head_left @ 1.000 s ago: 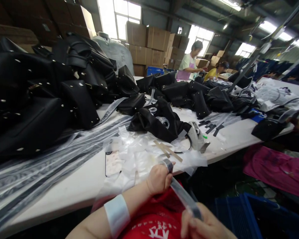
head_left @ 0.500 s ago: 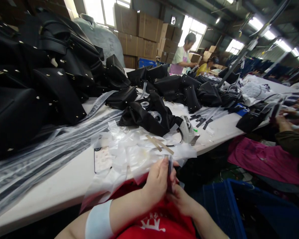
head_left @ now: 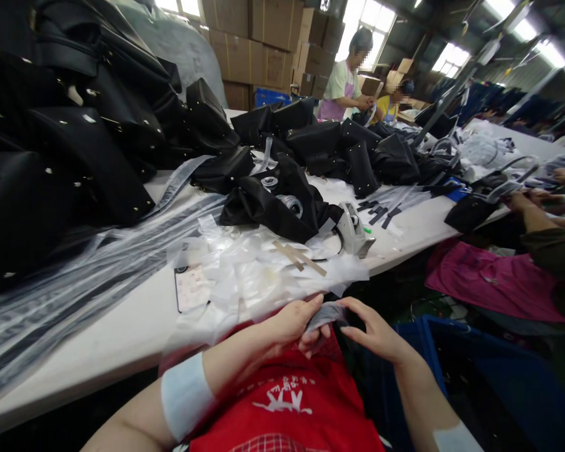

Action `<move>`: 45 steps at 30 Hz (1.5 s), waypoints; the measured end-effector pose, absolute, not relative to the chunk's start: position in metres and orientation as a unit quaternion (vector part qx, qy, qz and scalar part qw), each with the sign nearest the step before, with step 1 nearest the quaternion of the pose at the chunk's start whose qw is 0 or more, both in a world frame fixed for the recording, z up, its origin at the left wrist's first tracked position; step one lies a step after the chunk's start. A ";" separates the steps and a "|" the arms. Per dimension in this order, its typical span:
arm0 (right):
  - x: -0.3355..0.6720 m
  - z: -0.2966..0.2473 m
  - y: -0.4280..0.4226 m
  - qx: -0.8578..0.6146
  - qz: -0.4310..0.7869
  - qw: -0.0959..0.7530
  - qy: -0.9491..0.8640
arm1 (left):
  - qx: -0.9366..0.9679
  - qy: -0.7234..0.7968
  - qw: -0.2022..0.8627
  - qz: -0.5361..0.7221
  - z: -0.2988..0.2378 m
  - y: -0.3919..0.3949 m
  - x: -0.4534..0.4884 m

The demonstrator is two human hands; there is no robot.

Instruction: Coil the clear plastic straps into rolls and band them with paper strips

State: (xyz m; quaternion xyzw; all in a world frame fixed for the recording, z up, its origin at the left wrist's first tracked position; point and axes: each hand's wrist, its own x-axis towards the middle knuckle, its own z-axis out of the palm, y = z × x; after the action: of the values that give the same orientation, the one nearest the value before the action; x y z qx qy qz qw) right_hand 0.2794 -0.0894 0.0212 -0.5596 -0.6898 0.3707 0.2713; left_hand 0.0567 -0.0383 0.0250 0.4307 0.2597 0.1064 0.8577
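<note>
In the head view, my left hand (head_left: 294,323) is closed around a dark strap wrapped in clear plastic (head_left: 327,315), in front of my red apron. The strap bends over the fingers of that hand. My right hand (head_left: 374,329) curves round the strap's right end, with its index finger on the upper edge and the thumb lower; the exact grip is partly hidden. Just beyond my hands, thin white plastic sheets (head_left: 249,267) lie heaped on the white table (head_left: 127,333). Two tan strips (head_left: 301,258) rest on the heap.
Black bags (head_left: 103,125) are piled at the left and along the back. Long plastic-wrapped straps (head_left: 136,251) stretch across the left. A phone (head_left: 191,290) and a tape dispenser (head_left: 353,231) lie nearby. A blue crate (head_left: 424,351) stands below right; a co-worker's arm (head_left: 543,229) is beyond.
My hands have drawn apart from being pressed together; the right hand has moved right and opened its fingers wider. The strap, held upright before, now lies sideways between them. The view has tilted down slightly.
</note>
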 end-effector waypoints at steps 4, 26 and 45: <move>0.251 -0.009 -0.092 -0.588 0.396 0.289 -0.643 | 0.259 0.206 0.927 0.175 0.041 -0.022 0.051; 0.294 -0.004 -0.088 -0.600 0.413 0.267 -0.631 | 0.608 0.274 0.734 0.130 0.037 -0.022 0.043; 0.205 0.014 -0.117 -0.458 0.601 0.351 -0.553 | 0.763 0.323 0.427 0.363 0.022 -0.010 0.057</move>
State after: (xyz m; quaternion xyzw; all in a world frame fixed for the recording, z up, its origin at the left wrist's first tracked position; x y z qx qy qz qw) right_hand 0.2050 -0.1172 0.0144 -0.4583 -0.5530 0.6009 0.3508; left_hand 0.0572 -0.0096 0.0218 0.7630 0.3226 0.3630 0.4265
